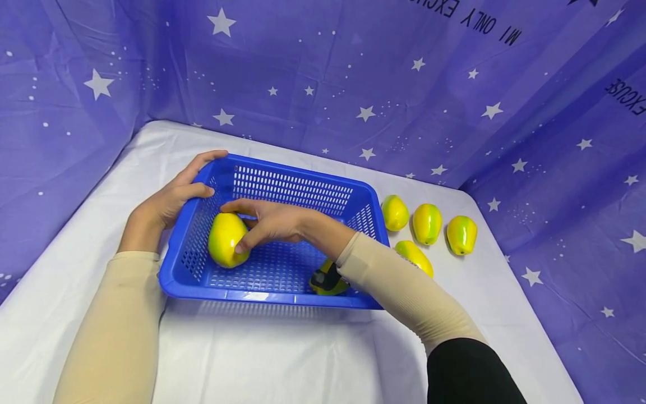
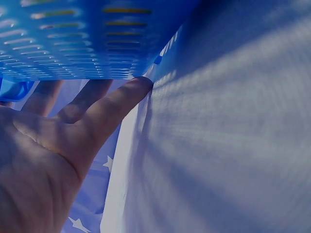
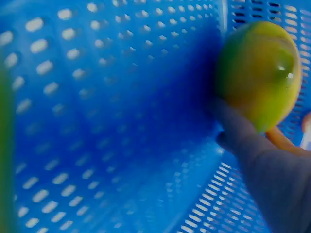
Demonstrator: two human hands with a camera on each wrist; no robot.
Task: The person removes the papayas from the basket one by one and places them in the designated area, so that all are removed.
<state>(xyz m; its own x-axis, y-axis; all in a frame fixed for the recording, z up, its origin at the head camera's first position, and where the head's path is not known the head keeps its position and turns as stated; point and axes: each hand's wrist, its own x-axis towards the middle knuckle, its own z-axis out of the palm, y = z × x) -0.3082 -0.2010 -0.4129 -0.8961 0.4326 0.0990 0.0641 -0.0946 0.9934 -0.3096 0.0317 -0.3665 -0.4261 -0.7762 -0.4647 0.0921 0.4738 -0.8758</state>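
A blue plastic basket [image 1: 298,168] with slotted walls stands on the white-covered table. My left hand [image 1: 169,199] holds its left rim near the far corner, thumb laid over the edge; the left wrist view has this hand [image 2: 58,141] against the basket's outer wall. Inside, at the left end, my right hand [image 1: 275,221] grips a yellow-green papaya [image 1: 225,238] between thumb and fingers. The right wrist view shows the same papaya [image 3: 262,73] close to the slotted wall. A second papaya [image 1: 323,289] lies at the basket's near right, partly hidden by the right wrist and a black wrist-worn piece.
Several more papayas, such as the rightmost one [image 1: 461,235] and one by the near right corner [image 1: 416,257], lie right of the basket on the white cloth [image 1: 282,353]. A purple curtain [image 1: 313,67] with white stars encloses the table's back and sides.
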